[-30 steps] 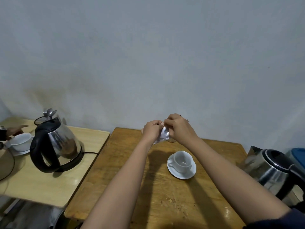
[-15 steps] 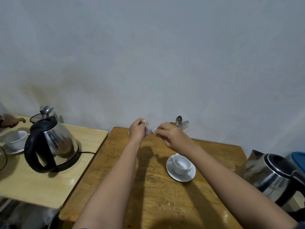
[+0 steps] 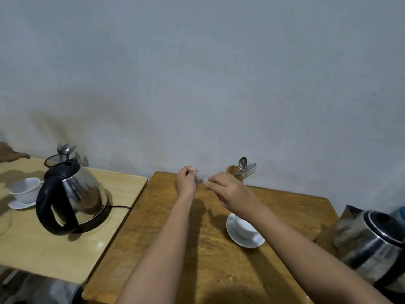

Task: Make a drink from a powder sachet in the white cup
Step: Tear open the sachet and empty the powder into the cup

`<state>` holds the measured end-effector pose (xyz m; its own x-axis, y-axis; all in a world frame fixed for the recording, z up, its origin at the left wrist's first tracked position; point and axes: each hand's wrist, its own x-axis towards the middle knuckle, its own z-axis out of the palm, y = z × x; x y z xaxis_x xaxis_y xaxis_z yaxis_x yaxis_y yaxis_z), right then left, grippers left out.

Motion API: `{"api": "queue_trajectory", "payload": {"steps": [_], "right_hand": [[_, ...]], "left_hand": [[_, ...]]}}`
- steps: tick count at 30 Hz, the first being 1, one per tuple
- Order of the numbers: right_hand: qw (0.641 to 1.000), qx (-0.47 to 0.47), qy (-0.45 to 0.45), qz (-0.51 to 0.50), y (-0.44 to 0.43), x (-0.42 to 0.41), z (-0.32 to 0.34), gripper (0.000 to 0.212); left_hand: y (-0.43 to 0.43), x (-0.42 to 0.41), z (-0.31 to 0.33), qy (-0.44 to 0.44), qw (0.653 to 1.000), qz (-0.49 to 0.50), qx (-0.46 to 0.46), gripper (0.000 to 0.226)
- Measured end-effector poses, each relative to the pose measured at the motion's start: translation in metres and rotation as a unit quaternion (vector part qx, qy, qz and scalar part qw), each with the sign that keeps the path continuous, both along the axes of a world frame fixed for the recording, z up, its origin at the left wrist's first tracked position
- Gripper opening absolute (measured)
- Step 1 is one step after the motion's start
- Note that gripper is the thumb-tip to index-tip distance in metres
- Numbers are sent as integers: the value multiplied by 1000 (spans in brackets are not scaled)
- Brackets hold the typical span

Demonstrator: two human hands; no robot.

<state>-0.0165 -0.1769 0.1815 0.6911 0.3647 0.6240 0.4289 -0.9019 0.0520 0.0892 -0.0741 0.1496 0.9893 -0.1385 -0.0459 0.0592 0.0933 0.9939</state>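
The brown wooden desk is filling the middle of the view, and a paler desk is standing just beside it on the left. On the paler one a steel kettle with a black handle is sitting on its base, with a second white cup on a saucer to its left and a container of cutlery behind it. Another steel kettle is showing at the right edge, partly cut off.

Both forearms are reaching out over the brown desk. The left hand is raised above the far part of the desk, its grip closed on a small pale sachet, pinched between thumb and fingers. The right hand is close beside it, its grip closed on a thin, blurred piece at the sachet's edge; whether that piece is joined to the sachet cannot be told.

The white cup is standing upright on its white saucer, near the right forearm, which is partly covering it. At the back of the brown desk a wooden holder is carrying a spoon and a fork.
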Motion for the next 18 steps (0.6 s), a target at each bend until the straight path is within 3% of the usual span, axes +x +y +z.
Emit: {"api": "queue_trajectory", "payload": {"steps": [5,8,12,18], "right_hand": [[1000,18,8,-17,4,2,-2,25],[985,152,35,-79,4,4,5,13],[930,340,48,-130,-5,12,29,15],[895,418,67,-142,-9,14,44,15]], "left_hand": [[-4,0,7,5,1000,-25,-7,43],[-2,5,11,-6,997,-81,-1,46],[7,6,11,-18,992,-123,10,27],[10,-6,21,-17,976,-212,-39,15]]}}
